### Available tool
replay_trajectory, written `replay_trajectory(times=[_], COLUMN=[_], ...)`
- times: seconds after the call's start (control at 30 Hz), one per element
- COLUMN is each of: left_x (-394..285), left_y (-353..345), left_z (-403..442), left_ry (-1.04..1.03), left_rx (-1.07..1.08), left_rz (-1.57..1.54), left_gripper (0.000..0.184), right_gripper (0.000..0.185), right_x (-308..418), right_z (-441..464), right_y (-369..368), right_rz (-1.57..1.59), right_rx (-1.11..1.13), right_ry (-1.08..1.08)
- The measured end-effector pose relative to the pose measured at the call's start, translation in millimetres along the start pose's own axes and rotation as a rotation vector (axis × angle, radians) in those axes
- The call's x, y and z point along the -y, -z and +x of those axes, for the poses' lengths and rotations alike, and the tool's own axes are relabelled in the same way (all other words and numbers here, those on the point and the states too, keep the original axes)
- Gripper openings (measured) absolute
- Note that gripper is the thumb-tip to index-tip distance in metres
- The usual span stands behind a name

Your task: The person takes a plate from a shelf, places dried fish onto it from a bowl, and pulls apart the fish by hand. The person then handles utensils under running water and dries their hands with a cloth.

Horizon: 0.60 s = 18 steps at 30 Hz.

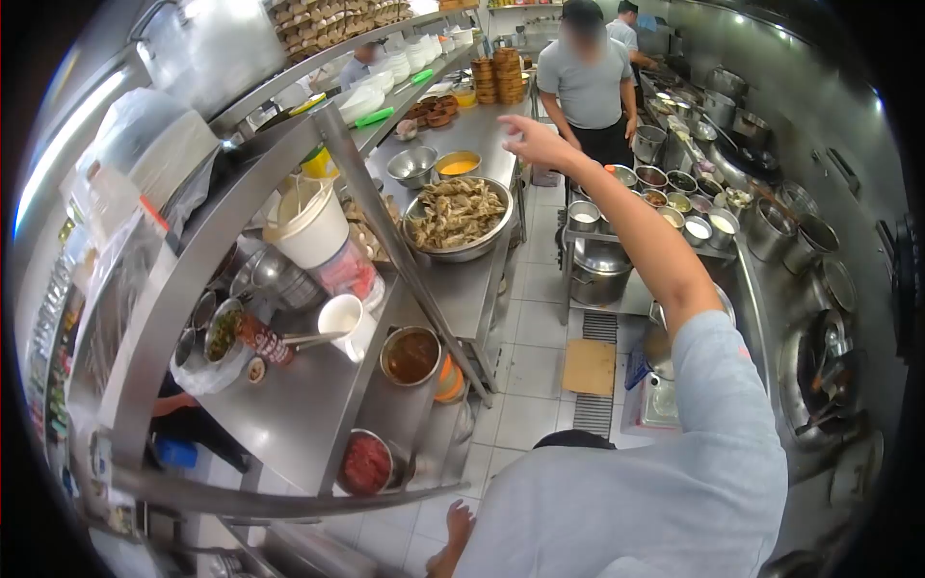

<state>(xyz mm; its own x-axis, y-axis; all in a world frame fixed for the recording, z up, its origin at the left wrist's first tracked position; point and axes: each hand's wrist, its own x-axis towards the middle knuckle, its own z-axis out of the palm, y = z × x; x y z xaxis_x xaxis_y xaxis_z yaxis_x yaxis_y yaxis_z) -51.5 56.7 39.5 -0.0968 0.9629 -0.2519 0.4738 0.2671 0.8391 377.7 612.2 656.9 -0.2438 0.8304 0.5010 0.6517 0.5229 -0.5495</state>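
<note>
My right arm reaches far forward across the view, and my right hand (pixel 533 142) is open with fingers partly stretched out, holding nothing. In the picture it lies over the aisle edge of the steel counter (pixel 453 323), past a large steel bowl (pixel 420 243) heaped with brownish food pieces (pixel 458 214). It touches nothing that I can see. Low by my side hangs my left hand (pixel 461 522), loosely open and seemingly holding nothing. Nearest to it is a steel pot (pixel 389 464) of red food at the shelf's end.
A person in a grey shirt (pixel 584 87) stands in the aisle ahead, with another worker (pixel 624 39) farther back. Steel shelving (pixel 371 197) rises on the left. Seasoning containers (pixel 698 227) and several pots line the right. A brown board (pixel 589 367) lies by a floor grate (pixel 594 414).
</note>
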Motion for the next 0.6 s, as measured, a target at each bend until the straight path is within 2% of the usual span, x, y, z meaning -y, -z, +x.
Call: replay_trajectory(times=[0.07, 0.1, 0.17, 0.2, 0.27, 0.3, 0.37, 0.4, 0.47, 0.5, 0.57, 0.6], left_x=[-143, -162, -193, -228, -330, -382, -477, -506, -556, -574, -602, -610], left_y=[22, 25, 28, 34, 50, 60, 80, 85, 94, 94, 95, 98], left_z=[18, 35, 70, 87, 115, 129, 157, 173, 210, 227, 262, 279], left_ry=[0.390, 0.388, 0.065, 0.067, -0.143, -0.141, -0.506, -0.501, -0.779, -0.770, -0.810, -0.810], left_rx=[-0.135, -0.144, -0.176, -0.186, -0.228, -0.244, -0.452, -0.476, -0.705, -0.728, -1.084, -1.153], left_rz=[-0.332, -0.322, -0.258, -0.253, -0.157, -0.156, 0.255, 0.262, 0.620, 0.631, 0.858, 0.928], left_gripper=[0.027, 0.027, 0.033, 0.033, 0.036, 0.036, 0.031, 0.031, 0.038, 0.038, 0.039, 0.038], right_gripper=[0.053, 0.053, 0.056, 0.056, 0.054, 0.053, 0.052, 0.054, 0.057, 0.057, 0.056, 0.056], right_x=[-3, -9, -21, -24, -36, -43, -65, -70, -72, -81, -107, -112], right_z=[39, 59, 102, 123, 168, 193, 248, 271, 308, 336, 392, 411], right_y=[-7, -13, -27, -34, -50, -58, -85, -97, -111, -122, -159, -166], right_rz=[-0.053, -0.042, -0.158, -0.155, -0.129, -0.112, -0.118, -0.093, -0.069, -0.052, -0.027, 0.000], right_rx=[-0.062, -0.068, -0.155, -0.174, -0.207, -0.238, -0.296, -0.305, -0.299, -0.300, -0.335, -0.249], right_ry=[0.042, 0.043, 0.158, 0.124, 0.138, 0.149, 0.196, 0.180, 0.155, 0.174, 0.243, 0.220])
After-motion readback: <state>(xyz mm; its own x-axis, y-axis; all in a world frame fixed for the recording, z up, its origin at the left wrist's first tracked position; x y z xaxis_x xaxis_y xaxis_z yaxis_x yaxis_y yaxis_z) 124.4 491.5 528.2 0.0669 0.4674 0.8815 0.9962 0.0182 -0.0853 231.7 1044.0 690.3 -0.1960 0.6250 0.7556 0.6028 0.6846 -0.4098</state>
